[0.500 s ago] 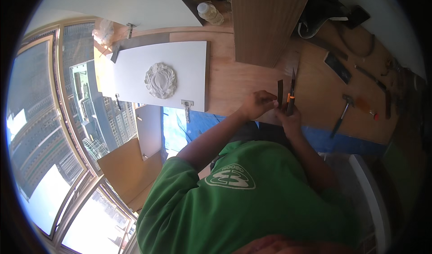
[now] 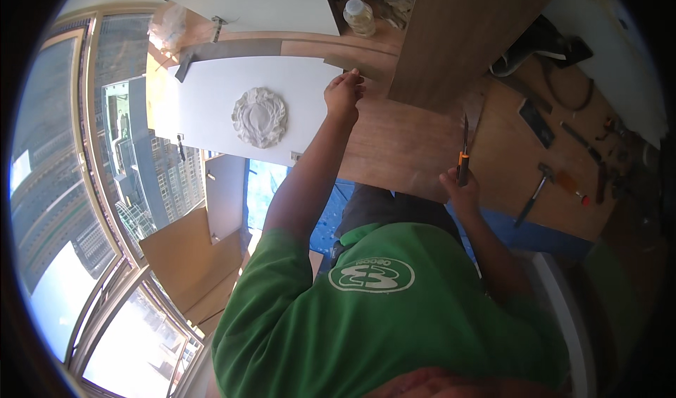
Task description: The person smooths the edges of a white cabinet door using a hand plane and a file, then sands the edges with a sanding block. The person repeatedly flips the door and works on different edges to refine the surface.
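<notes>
My left hand reaches out to the far right corner of a white panel. Its fingers are pinched on a thin dark strip, which lies across that corner. Closer to me, my right hand is wrapped round an orange-and-black utility knife. The blade is out and points away from me, above the wooden worktop. On the white panel rests a round, crumpled white bundle.
A tall brown board stands beyond my hands, with a capped bottle to its left. To the right lie a hammer, a dark flat block and several tools. Windows line the left side.
My left hand has moved away from the knife, left and outward to the panel's far corner, carrying the dark strip. The right hand keeps the knife and has shifted slightly.
</notes>
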`<action>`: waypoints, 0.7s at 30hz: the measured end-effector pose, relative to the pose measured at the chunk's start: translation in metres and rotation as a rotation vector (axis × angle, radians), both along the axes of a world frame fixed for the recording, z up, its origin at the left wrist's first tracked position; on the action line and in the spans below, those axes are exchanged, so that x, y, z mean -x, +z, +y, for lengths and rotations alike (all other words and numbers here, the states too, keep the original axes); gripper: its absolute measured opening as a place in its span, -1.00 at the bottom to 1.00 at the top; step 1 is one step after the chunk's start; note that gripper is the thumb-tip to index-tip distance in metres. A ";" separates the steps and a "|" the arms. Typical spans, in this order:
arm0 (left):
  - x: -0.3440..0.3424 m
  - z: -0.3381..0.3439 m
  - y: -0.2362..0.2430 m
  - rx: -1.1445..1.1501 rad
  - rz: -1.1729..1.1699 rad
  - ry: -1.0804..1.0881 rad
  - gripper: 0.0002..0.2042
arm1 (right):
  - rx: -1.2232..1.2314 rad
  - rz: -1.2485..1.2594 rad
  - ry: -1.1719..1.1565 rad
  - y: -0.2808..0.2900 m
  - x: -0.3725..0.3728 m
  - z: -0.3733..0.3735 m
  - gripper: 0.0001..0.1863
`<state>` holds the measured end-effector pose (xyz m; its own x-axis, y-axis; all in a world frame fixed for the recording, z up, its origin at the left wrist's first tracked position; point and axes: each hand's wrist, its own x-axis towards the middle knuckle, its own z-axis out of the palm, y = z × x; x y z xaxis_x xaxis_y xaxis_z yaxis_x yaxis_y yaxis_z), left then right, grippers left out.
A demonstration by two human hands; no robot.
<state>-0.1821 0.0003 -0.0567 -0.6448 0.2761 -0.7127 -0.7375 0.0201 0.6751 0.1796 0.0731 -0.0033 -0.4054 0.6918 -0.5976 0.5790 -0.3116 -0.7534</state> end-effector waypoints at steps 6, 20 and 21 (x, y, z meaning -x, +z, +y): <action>0.036 0.041 -0.025 -0.019 -0.036 0.115 -0.77 | 0.021 -0.027 -0.027 0.006 -0.017 -0.004 -0.64; 0.029 0.054 -0.007 0.393 0.581 -0.296 -0.61 | -0.248 -0.276 -0.224 -0.036 -0.064 0.045 -0.66; 0.016 0.058 -0.001 0.425 0.612 -0.317 -0.63 | -0.269 -0.316 -0.251 -0.043 -0.077 0.055 -0.65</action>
<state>-0.1978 0.0579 -0.0580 -0.8913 0.2961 -0.3435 -0.1556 0.5117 0.8449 0.2561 0.1282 -0.0464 -0.0338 0.8918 -0.4512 0.7241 -0.2893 -0.6261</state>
